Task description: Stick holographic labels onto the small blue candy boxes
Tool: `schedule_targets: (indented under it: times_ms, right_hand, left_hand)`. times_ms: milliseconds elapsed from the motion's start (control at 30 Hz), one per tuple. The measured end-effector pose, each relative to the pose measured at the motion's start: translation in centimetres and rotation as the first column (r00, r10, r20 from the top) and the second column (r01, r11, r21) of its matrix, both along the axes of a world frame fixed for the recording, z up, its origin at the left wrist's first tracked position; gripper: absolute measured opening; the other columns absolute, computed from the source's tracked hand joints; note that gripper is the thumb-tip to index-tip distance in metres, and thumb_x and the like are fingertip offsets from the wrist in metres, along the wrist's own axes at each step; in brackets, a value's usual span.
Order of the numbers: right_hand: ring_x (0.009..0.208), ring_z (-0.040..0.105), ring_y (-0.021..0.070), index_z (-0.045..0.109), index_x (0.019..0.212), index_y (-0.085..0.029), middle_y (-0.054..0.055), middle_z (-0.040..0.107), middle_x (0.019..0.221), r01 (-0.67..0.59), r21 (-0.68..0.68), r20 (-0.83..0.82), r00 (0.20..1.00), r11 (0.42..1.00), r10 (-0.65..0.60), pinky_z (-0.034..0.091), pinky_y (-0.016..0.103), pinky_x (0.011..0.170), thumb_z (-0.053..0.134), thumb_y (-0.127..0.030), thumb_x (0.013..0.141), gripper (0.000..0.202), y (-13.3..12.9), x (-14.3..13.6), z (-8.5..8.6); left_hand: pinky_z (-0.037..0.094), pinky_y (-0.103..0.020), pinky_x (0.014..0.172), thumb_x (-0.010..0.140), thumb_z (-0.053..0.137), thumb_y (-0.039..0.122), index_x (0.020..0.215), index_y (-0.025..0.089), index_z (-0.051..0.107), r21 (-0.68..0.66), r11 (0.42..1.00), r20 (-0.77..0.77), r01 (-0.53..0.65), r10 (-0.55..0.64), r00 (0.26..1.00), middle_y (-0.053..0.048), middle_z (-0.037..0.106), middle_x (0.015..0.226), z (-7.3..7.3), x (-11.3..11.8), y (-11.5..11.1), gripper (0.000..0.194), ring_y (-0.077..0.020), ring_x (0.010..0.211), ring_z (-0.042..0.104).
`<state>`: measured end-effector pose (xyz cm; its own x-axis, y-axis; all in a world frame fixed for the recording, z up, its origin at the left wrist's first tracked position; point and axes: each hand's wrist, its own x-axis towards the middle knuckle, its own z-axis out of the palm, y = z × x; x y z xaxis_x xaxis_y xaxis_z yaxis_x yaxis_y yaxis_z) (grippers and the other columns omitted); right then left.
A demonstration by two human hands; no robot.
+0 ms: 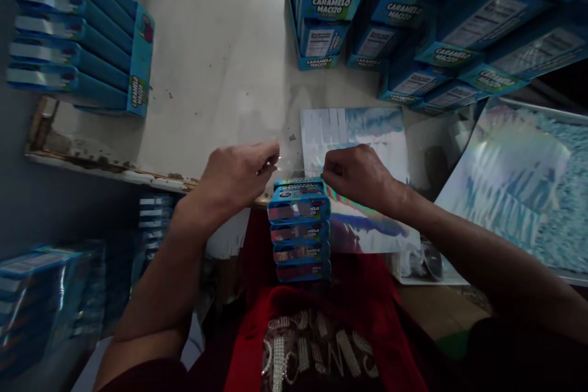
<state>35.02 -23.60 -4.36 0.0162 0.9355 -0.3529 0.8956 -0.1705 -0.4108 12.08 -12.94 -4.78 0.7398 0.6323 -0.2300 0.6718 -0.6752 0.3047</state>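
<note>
A stack of several small blue candy boxes stands at the table's front edge, close against my body. My left hand is just above and left of the stack, its thumb and fingers pinched together. On the other side, my right hand is curled closed by the stack's upper right corner. Faint clear glints show between the two hands, perhaps thin film, but what the fingers hold is too small to tell. A shiny silvery sheet lies beneath my right hand.
Blue display boxes marked "Caramelo Macizo" are piled at the back right. Another filled display box sits at the left. A tray of small blue pieces, partly covered by an iridescent sheet, is at right. Wrapped blue boxes stand lower left.
</note>
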Motion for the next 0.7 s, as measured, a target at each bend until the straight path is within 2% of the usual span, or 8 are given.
schedule_targets:
  times_ms: [67, 167, 267, 400, 467, 533, 633, 700]
  right_hand:
    - [0.063, 0.061, 0.0134, 0.074, 0.073, -0.017, 0.001, 0.070, 0.065, 0.026, 0.048, -0.038, 0.999, 0.999, -0.024, 0.032, 0.028, 0.065, 0.063, -0.014, 0.085, 0.017, -0.4, 0.0, 0.7]
    - [0.064, 0.063, 0.0127, 0.079, 0.081, -0.019, 0.001, 0.076, 0.074, 0.078, 0.261, -0.052, 0.996, 0.962, -0.067, 0.037, 0.027, 0.064, 0.065, -0.019, 0.092, 0.018, -2.0, -0.6, 1.2]
    - [0.062, 0.062, 0.0104, 0.081, 0.086, -0.022, 0.001, 0.078, 0.081, 0.175, 0.499, -0.147, 0.982, 0.849, -0.116, 0.043, 0.026, 0.062, 0.067, -0.020, 0.096, 0.017, -3.7, -2.0, 1.6]
    - [0.059, 0.063, 0.0107, 0.079, 0.086, -0.024, -0.002, 0.075, 0.075, 0.382, 0.555, -0.285, 0.922, 0.739, -0.262, 0.049, 0.025, 0.056, 0.073, -0.020, 0.096, 0.013, -5.7, -4.5, 2.2]
    - [0.060, 0.066, 0.0108, 0.079, 0.089, -0.023, -0.002, 0.077, 0.074, 0.411, 0.575, -0.271, 0.912, 0.708, -0.309, 0.052, 0.025, 0.056, 0.074, -0.019, 0.097, 0.011, -6.8, -5.6, 2.5]
    - [0.059, 0.067, 0.0099, 0.080, 0.095, -0.023, -0.002, 0.077, 0.074, 0.354, 0.626, -0.180, 0.933, 0.695, -0.312, 0.052, 0.024, 0.056, 0.072, -0.016, 0.099, 0.011, -7.7, -6.3, 2.8]
    - [0.053, 0.064, 0.0093, 0.080, 0.098, -0.021, -0.003, 0.075, 0.067, 0.224, 0.666, 0.006, 0.952, 0.712, -0.305, 0.047, 0.025, 0.052, 0.070, -0.015, 0.100, 0.012, -8.2, -6.8, 3.2]
    - [0.052, 0.065, 0.0100, 0.079, 0.096, -0.022, -0.003, 0.074, 0.065, 0.233, 0.651, 0.010, 0.949, 0.723, -0.315, 0.046, 0.025, 0.050, 0.068, -0.016, 0.100, 0.013, -8.2, -6.9, 3.5]
  left_hand:
    - [0.037, -0.031, 0.062, 0.103, 0.057, 0.027, 0.093, 0.024, 0.071, 0.049, 0.999, 0.018, -0.013, 0.012, 1.000, -0.003, 0.070, 0.080, 1.2, -0.9, -1.5, 0.017, -0.0199, 0.068, 0.062]
    - [0.040, -0.031, 0.062, 0.107, 0.055, 0.028, 0.090, 0.024, 0.070, 0.141, 0.980, 0.169, -0.142, 0.117, 0.979, -0.004, 0.071, 0.085, 2.4, -2.0, -4.3, 0.023, -0.0193, 0.071, 0.064]
    - [0.048, -0.032, 0.065, 0.108, 0.057, 0.030, 0.094, 0.026, 0.071, 0.133, 0.941, 0.317, -0.312, 0.258, 0.913, -0.004, 0.072, 0.094, 3.4, -2.1, -6.4, 0.020, -0.0204, 0.081, 0.069]
    - [0.053, -0.034, 0.069, 0.105, 0.064, 0.026, 0.098, 0.028, 0.073, 0.130, 0.880, 0.362, -0.457, 0.387, 0.848, -0.005, 0.072, 0.101, 4.3, -1.8, -8.4, 0.012, -0.0221, 0.087, 0.070]
    - [0.056, -0.035, 0.071, 0.104, 0.066, 0.023, 0.100, 0.029, 0.073, 0.185, 0.851, 0.408, -0.492, 0.389, 0.826, -0.004, 0.074, 0.102, 3.9, -1.8, -9.4, 0.010, -0.0224, 0.089, 0.071]
    - [0.059, -0.037, 0.075, 0.103, 0.068, 0.021, 0.106, 0.030, 0.074, 0.211, 0.829, 0.485, -0.518, 0.371, 0.792, -0.004, 0.077, 0.105, 2.8, -2.0, -10.3, 0.011, -0.0229, 0.092, 0.073]
    - [0.064, -0.043, 0.086, 0.102, 0.071, 0.021, 0.118, 0.030, 0.076, 0.168, 0.815, 0.587, -0.554, 0.368, 0.721, -0.006, 0.078, 0.112, 0.9, -2.3, -11.3, 0.020, -0.0254, 0.102, 0.075]
    - [0.065, -0.048, 0.093, 0.102, 0.071, 0.023, 0.125, 0.029, 0.076, 0.117, 0.825, 0.628, -0.553, 0.370, 0.685, -0.008, 0.077, 0.118, 0.1, -2.4, -11.6, 0.024, -0.0285, 0.109, 0.076]
